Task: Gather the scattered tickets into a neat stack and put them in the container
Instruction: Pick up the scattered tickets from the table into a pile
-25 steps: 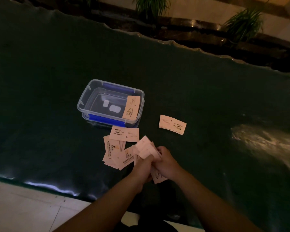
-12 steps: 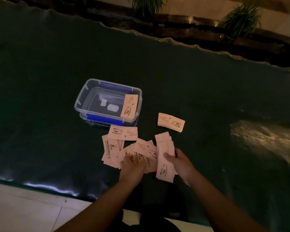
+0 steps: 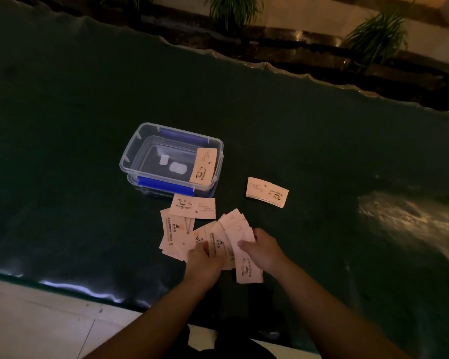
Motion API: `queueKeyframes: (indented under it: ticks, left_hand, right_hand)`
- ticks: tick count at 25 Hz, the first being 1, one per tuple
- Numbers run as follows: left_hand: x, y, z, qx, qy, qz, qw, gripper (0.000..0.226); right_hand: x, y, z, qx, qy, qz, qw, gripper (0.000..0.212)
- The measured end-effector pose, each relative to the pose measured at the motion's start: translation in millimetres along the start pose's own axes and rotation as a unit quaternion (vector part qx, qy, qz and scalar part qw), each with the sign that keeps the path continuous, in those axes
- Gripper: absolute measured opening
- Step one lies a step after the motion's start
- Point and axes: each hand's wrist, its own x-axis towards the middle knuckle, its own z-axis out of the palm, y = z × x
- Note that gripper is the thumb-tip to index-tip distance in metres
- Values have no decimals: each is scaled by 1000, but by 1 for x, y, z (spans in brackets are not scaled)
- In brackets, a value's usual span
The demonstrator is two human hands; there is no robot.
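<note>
A fanned bunch of tickets (image 3: 240, 237) is gripped by the right hand (image 3: 263, 251) above the table (image 3: 62, 125). Loose tickets (image 3: 175, 234) are pressed by the closed-fingered left hand (image 3: 205, 263). One ticket (image 3: 203, 165) is leaned inside the box (image 3: 130, 156); another (image 3: 267, 192) lies apart.

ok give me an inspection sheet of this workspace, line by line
surface: dark green table cover, wrinkled, shiny near edge
job's things: clear container with blue clips, open, one ticket leaning inside its right wall; loose tickets fanned in front of it; small ticket stack apart to the right
clutter: nothing seen
hands: left hand pressing on the fanned tickets; right hand gripping a bundle of tickets
cables: nothing seen
surroundings: potted plants beyond the table, pale tiled floor at the near side
</note>
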Motion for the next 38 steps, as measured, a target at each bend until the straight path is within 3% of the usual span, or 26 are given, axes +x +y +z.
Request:
queueKeyframes:
  ticks: [3, 12, 16, 18, 21, 23, 25, 31, 38]
  left_hand:
    - [-1, 2, 2, -13, -46, 15, 999, 27]
    - [-10, 18, 16, -8, -101, 57, 993, 42]
    - [-1, 11, 4, 24, -134, 63, 989, 41]
    - [3, 4, -7, 75, -110, 103, 986, 38]
    - [14, -8, -31, 244, 34, 175, 953, 54]
    - [19, -12, -47, 352, 106, 181, 912, 70]
    - [24, -13, -57, 418, 116, 165, 886, 78]
    - [34, -13, -65, 454, 84, 172, 870, 66]
    - [40, -16, -86, 287, 56, 223, 930, 65]
  right_hand:
    - [-3, 3, 9, 19, 10, 13, 1000, 20]
    - [0, 1, 28, 119, 38, 64, 990, 65]
    - [2, 1, 26, 173, -11, 90, 981, 65]
    - [3, 1, 25, 183, -32, 91, 978, 62]
    - [3, 0, 21, 182, -51, 81, 979, 61]
    - [0, -6, 19, 158, -70, 58, 983, 59]
    - [-4, -15, 16, 111, -84, 25, 990, 51]
    - [-5, -49, 15, -67, -149, -70, 984, 57]
    - [4, -71, 31, -220, -159, -153, 950, 66]
